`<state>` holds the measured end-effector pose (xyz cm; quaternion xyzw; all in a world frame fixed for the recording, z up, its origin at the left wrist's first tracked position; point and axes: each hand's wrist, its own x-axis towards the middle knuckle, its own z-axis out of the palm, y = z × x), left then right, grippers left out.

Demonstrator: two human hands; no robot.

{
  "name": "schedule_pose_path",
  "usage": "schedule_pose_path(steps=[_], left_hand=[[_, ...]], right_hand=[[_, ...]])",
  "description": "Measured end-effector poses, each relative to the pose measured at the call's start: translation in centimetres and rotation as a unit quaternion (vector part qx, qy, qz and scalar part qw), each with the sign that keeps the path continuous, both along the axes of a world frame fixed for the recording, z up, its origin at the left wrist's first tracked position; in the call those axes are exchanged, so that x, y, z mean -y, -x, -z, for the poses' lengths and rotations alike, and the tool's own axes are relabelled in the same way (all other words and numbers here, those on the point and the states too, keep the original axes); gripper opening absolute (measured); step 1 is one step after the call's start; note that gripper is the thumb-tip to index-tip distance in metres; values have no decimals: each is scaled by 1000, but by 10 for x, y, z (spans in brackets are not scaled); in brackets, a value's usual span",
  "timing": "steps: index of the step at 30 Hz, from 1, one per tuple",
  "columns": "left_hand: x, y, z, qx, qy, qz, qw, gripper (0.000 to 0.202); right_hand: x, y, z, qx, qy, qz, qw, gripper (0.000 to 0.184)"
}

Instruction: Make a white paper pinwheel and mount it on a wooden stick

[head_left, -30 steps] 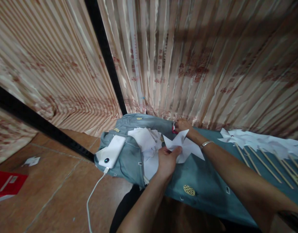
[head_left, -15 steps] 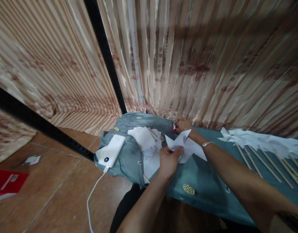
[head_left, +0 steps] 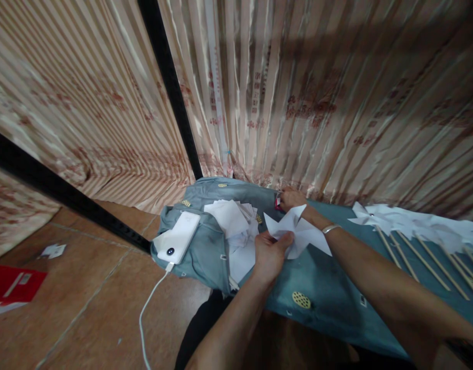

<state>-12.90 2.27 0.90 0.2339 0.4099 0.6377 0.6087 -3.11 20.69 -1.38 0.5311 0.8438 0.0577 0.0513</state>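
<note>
My left hand (head_left: 269,254) is closed on a folded white paper pinwheel (head_left: 298,232), thumb on top, holding it just above the teal cloth (head_left: 321,282). My right hand (head_left: 291,198) reaches past the pinwheel to the far edge of the cloth, by the curtain, fingers curled at a small red and white thing (head_left: 277,202) that I cannot make out. A bracelet sits on that wrist. A loose pile of white paper squares (head_left: 232,226) lies left of my left hand.
Finished white pinwheels on wooden sticks (head_left: 413,231) lie in a row at the right. A white power bank (head_left: 177,238) with a trailing cable rests on the cloth's left corner. A striped curtain (head_left: 298,103) hangs behind. Red packaging (head_left: 11,284) lies on the floor.
Hardly anything moved. My left hand and the pinwheel drifted slightly right; my right hand stays at the far cloth edge.
</note>
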Motion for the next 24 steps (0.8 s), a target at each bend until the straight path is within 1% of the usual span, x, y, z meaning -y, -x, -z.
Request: schedule_pose_path(steps=[4,9,15,20,24], left_hand=[[0,0,1,-1,0,5,1000,19],[1,0,0,14,-4,6,1000,19],[2,-1,0,15,-4,8,1000,17],[2,0,0,14,0,9,1000,19],[1,1,-1,17,-4,3,1000,21]], right_hand=[[-2,-1,2,2,-2,1,1000,31],[-6,1,2,4,16,9,1000,32],[-5,3,3,-9,19,18,1000,33],[-7,0,9,-41,14,15,999,33],[-7,-5,11,-98,9,11,995,32]])
